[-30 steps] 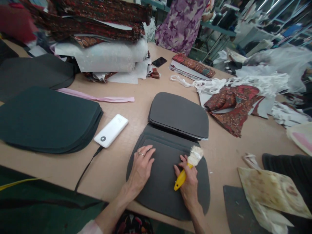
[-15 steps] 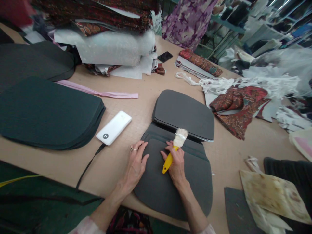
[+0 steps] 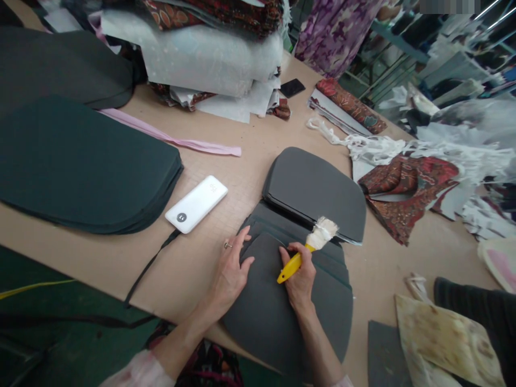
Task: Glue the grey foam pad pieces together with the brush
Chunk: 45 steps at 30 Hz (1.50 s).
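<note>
Gripping the yellow-handled brush [image 3: 308, 249] tight in the right hand [image 3: 300, 275], bristles now swinging back toward the far edge of the grey felt panel [image 3: 278, 317] on the counter [image 3: 226, 140]. Pressing the left hand [image 3: 233, 269] flat, fingers spread, holding nothing, sliding nearer the panel's left edge. White power bank [image 3: 196, 203] lying left of the panel.

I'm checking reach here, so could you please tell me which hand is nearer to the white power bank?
Left. The left hand lies just right of the white power bank; the right hand is farther right, holding the brush.
</note>
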### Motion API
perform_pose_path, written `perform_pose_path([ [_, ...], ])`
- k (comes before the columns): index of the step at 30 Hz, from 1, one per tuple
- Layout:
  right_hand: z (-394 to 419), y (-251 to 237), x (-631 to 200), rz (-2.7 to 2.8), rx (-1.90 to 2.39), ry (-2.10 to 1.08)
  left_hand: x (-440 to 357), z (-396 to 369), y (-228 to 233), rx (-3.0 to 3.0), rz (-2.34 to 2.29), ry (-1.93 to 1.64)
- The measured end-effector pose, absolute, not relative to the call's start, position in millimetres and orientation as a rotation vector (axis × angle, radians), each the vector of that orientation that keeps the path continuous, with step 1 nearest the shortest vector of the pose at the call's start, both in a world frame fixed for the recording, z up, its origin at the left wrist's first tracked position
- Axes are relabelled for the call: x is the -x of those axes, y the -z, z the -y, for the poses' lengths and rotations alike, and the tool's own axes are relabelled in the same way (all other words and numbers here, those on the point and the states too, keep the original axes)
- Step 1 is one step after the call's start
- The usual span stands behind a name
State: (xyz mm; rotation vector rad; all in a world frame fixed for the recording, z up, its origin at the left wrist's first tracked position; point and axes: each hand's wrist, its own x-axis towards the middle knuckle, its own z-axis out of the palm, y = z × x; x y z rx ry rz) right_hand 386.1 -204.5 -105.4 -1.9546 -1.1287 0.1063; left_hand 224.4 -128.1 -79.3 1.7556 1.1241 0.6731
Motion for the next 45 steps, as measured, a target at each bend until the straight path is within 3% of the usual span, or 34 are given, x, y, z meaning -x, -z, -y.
perform_pose_path([
  [31,199.2,97.3,-385.7,1.051,2.023,-0.246,-223.5,125.1,86.2,-1.842,-1.063,-0.675],
  [45,198.3,98.2,-385.5,1.14,2.013,-0.166,-227.1,123.1,79.8,-2.372,-0.839,-0.57],
])
